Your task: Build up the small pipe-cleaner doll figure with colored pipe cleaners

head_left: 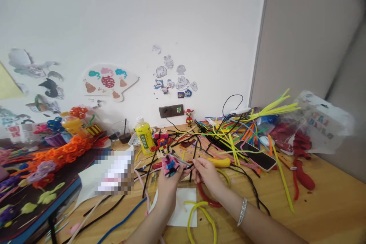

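My left hand [168, 183] is closed round a small pipe-cleaner figure [168, 158] in pink, blue, red and black, held upright above the wooden table [314, 213]. My right hand [206, 173], with a silver bracelet at the wrist, pinches a thin black pipe cleaner [192, 164] just to the right of the figure. Below both hands lie a white paper sheet [183, 213], a yellow pipe cleaner loop [200, 217] and a red one [207, 198].
A heap of coloured pipe cleaners [234, 129] covers the table behind my hands, with a phone [256, 154] on it. A yellow bottle [144, 135] stands behind the figure. Pipe-cleaner flowers [57, 152] fill the left. A plastic bag [320, 122] lies at right.
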### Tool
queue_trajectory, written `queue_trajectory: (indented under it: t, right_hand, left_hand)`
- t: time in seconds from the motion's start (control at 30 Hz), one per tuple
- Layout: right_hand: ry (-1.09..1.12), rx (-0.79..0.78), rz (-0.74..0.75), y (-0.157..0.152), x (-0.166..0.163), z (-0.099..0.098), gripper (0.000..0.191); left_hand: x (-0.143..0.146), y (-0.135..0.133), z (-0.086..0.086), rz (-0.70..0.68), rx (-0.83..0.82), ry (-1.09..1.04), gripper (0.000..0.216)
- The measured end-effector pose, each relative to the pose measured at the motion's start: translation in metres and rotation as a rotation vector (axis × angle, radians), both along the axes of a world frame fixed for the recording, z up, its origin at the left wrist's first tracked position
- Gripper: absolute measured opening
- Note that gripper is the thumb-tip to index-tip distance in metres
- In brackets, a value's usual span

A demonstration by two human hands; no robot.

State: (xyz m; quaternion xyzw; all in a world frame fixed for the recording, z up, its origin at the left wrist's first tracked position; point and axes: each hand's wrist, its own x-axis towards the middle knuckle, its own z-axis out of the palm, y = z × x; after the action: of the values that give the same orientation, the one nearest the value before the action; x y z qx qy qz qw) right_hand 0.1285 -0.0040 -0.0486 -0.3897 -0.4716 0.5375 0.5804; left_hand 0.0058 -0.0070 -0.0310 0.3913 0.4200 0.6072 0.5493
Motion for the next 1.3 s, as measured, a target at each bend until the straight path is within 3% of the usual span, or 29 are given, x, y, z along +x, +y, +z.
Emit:
queue_trajectory:
  t: [0.43,0.83,1.3]
  right_hand:
    - [0.18,-0.055,0.211,-0.006,-0.007,-0.001,0.049]
    - [0.129,-0.035,0.169,-0.006,-0.006,-0.002,0.05]
    - [0.082,0.013,0.146,-0.004,-0.007,-0.009,0.047]
  left_hand:
    - [-0.001,-0.001,0.003,0.005,0.044,0.03,0.03]
    - [-0.001,0.0,-0.003,-0.034,0.033,-0.007,0.027]
    - [0.001,-0.005,0.004,-0.019,0.016,0.016,0.031]
